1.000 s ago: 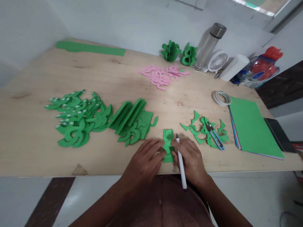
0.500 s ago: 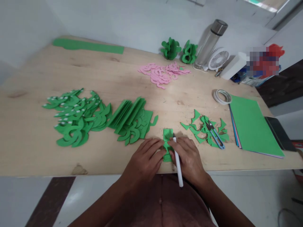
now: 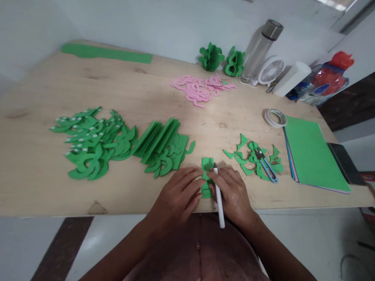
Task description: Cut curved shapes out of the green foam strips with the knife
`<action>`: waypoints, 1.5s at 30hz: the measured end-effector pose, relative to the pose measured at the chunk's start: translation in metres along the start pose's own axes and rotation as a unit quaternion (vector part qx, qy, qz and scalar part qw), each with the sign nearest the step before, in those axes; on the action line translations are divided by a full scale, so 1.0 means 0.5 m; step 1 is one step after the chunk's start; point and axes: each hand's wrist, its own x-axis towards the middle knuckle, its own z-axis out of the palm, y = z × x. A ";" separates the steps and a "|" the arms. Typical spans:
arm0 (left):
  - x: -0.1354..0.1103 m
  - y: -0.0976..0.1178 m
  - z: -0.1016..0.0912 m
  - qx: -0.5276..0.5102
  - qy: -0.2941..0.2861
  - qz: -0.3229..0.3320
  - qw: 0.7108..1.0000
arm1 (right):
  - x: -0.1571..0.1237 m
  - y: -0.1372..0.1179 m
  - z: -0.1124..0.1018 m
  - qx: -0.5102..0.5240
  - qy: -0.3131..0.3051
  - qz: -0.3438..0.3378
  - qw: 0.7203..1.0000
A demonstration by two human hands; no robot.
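A small green foam rectangle [image 3: 207, 164] lies near the front edge of the wooden table [image 3: 58, 187]. My left hand [image 3: 178, 197] rests on its left side, fingers stretched flat and pressing it down. My right hand [image 3: 233, 195] is closed round a white pen [image 3: 218, 203], whose dark tip touches the green piece near its upper right. Both hands cover the lower half of the piece.
Green cut-outs [image 3: 93, 142] and a stack of folded green pieces [image 3: 162, 142] lie to the left. Green scraps with snips [image 3: 265, 164] lie to the right, then coloured sheets [image 3: 313, 154], a tape roll [image 3: 274, 117], pink cut-outs [image 3: 200, 88], a bottle [image 3: 260, 48] and a fan [image 3: 271, 70].
The pen tip has shifted slightly left across the green piece, and the pen has swung more upright. My left hand stays on the piece.
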 end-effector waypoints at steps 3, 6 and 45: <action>0.005 -0.001 -0.003 0.002 -0.021 0.000 1.000 | 0.003 -0.002 -0.003 -0.002 -0.002 -0.003 1.000; 0.006 -0.003 0.000 0.005 -0.019 0.001 1.000 | 0.005 -0.003 -0.004 0.000 -0.005 0.000 1.000; 0.006 -0.003 0.002 0.011 -0.028 -0.005 1.000 | 0.003 0.001 -0.003 0.017 -0.001 -0.001 1.000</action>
